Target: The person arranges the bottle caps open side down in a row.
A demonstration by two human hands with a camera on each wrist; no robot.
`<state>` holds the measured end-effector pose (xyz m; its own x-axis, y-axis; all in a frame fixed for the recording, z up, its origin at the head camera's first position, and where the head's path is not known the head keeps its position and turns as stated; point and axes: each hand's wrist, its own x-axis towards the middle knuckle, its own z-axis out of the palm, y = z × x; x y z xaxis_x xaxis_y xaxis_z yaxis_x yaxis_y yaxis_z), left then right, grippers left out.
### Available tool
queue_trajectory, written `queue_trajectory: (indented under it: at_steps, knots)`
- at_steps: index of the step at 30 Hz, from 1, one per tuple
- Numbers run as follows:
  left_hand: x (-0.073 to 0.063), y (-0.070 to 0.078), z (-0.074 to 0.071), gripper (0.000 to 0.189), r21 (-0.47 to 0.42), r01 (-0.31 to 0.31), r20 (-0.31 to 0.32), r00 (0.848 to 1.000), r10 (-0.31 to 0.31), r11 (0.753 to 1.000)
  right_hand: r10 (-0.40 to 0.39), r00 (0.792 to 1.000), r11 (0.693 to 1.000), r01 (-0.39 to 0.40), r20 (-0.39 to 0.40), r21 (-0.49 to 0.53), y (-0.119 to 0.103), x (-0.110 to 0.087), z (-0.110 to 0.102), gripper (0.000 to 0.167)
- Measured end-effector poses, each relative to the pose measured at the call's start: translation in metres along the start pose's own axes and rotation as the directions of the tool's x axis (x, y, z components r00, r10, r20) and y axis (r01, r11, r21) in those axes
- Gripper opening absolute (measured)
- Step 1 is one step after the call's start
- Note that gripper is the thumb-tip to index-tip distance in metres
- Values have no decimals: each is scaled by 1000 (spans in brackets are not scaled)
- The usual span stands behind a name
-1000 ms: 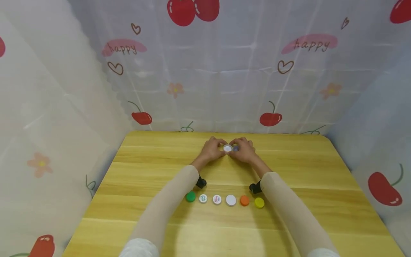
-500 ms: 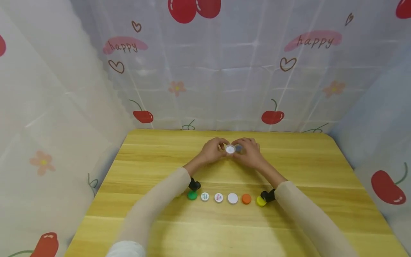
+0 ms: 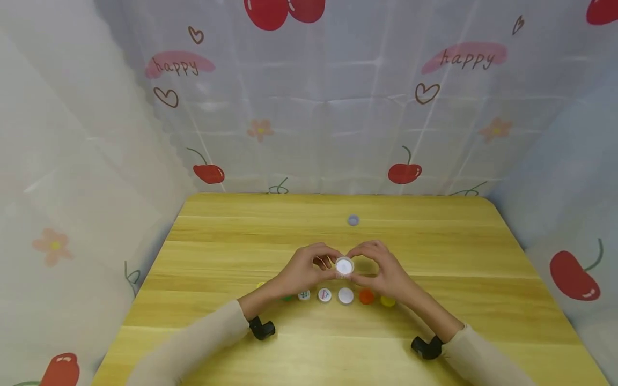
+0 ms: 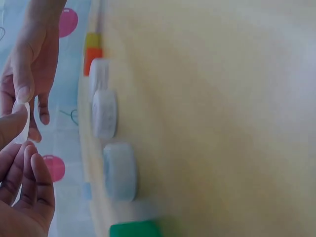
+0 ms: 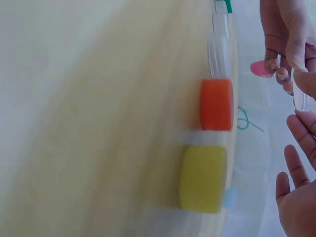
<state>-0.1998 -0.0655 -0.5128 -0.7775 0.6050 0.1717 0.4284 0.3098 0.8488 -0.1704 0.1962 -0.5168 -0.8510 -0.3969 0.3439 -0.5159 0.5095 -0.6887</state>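
Observation:
A translucent white bottle cap (image 3: 344,266) is held between my two hands above the table, its pale round face up toward the head camera. My left hand (image 3: 301,272) pinches its left edge with thumb and fingertips. On the opposite edge, my right hand (image 3: 388,272) grips it the same way. In the left wrist view the held cap (image 4: 23,129) appears edge-on, and the right wrist view shows its ribbed side. Just in front of it runs a row of caps: green (image 3: 287,297), two printed white, plain white (image 3: 345,296), orange (image 3: 366,296) and yellow (image 3: 388,301), some partly covered by the hands.
A pale violet cap (image 3: 353,220) lies alone near the back of the wooden table (image 3: 232,225). Another yellow cap (image 3: 261,284) peeks out behind my left wrist. A cherry-print curtain (image 3: 318,134) stands behind the table and along both sides.
Both hands have drawn the white cap back from the far part of the table toward me, near the row. The violet cap stays at the back, now uncovered.

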Motion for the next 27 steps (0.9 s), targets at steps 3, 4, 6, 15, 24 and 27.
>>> queue_trajectory:
  at_steps: [3,4,6,15,24,27]
  knots:
    - [-10,1,3,34,-30,10,-7,1000,-11,1000,-49,999,999,49,2,-18,-2,-4,4,43]
    - [-13,1,4,34,-39,17,-5,1000,-17,999,-56,998,998,56,4,-22,-3,-5,6,43]
    - [-16,0,5,34,-76,38,9,999,-38,996,-56,998,998,56,7,-27,-4,-6,7,43]
    - [-16,-2,2,25,-408,295,78,954,-289,864,-52,999,998,52,3,-19,-7,-4,8,46]
    - [-16,-5,2,20,-460,356,145,934,-327,814,-104,994,993,105,20,-62,-6,-7,10,45]
    - [-16,-7,2,18,-443,344,129,938,-321,828,-108,994,993,109,18,-54,-7,-6,11,46]
